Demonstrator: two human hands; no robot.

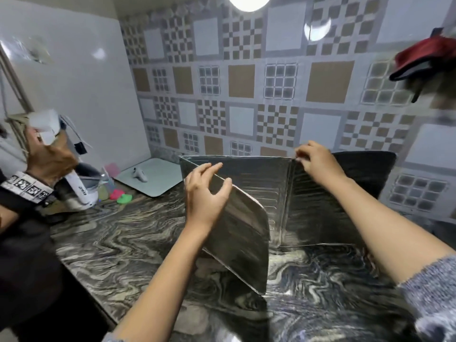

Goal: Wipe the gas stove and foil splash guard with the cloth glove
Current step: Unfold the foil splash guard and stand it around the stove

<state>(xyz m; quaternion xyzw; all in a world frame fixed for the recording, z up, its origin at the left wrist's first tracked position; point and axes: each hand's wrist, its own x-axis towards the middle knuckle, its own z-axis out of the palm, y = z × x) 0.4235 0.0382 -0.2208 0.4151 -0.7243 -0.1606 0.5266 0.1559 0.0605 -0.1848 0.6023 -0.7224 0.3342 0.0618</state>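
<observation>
A three-panel foil splash guard point(266, 191) stands on the marbled counter point(118, 243) against the tiled wall. My left hand point(204, 196) is at the top edge of its left panel, fingers spread and loosely curved around the edge. My right hand point(315, 160) pinches the top edge at the fold between the middle and right panels. No gas stove and no cloth glove are in view.
Another person stands at the left; their hand point(51, 156) holds a white object. A white appliance point(84, 186), small green and pink items point(122, 196) and a pale mat point(153, 176) sit at the back left. A red and black item point(424, 58) hangs at the upper right.
</observation>
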